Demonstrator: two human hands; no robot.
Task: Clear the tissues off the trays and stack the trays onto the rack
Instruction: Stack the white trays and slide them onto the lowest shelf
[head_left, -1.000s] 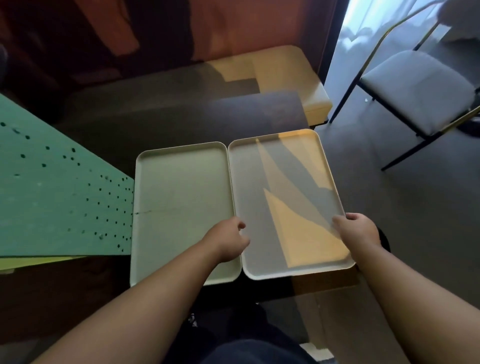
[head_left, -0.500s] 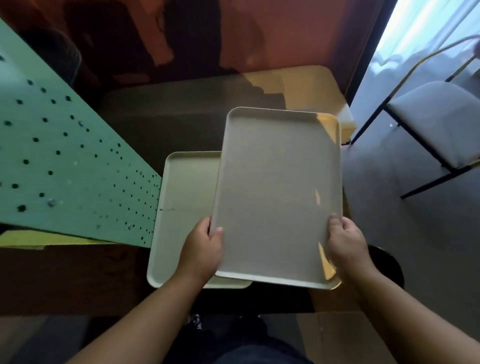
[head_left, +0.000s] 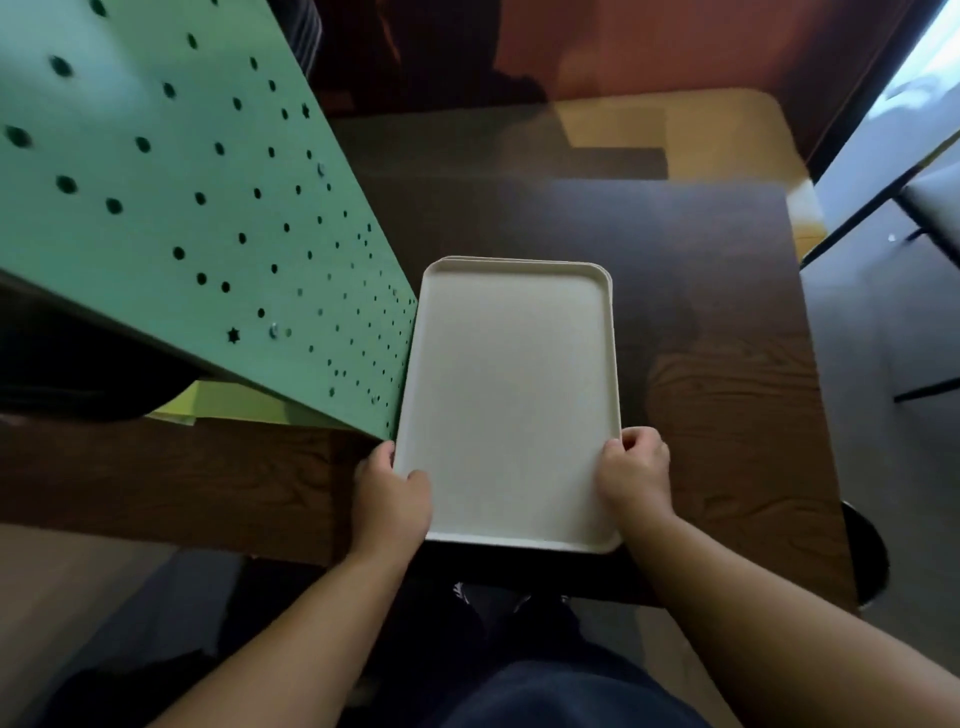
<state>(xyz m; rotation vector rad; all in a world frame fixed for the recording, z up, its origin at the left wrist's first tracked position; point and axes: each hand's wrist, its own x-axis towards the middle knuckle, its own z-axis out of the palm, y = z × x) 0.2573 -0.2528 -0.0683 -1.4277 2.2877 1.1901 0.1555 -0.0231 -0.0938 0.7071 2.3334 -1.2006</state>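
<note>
Lower tray (head_left: 608, 291) mostly hidden under top tray (head_left: 506, 405); only its far/right rim shows. Left hand (head_left: 392, 499) & right hand (head_left: 636, 475) grip the top tray's near side edges, thumbs over the rim. Stack sits on dark table (head_left: 717, 415), left edge just beside green pegboard panel (head_left: 171, 197); bare tabletop to the right.

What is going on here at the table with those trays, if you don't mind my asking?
A person is holding two cream trays, nested one on the other, over a dark wooden table. The left hand grips the stack's left edge and the right hand grips its right edge, both near the close end. No tissues show on the top tray. A green perforated panel stands just to the left.
</note>
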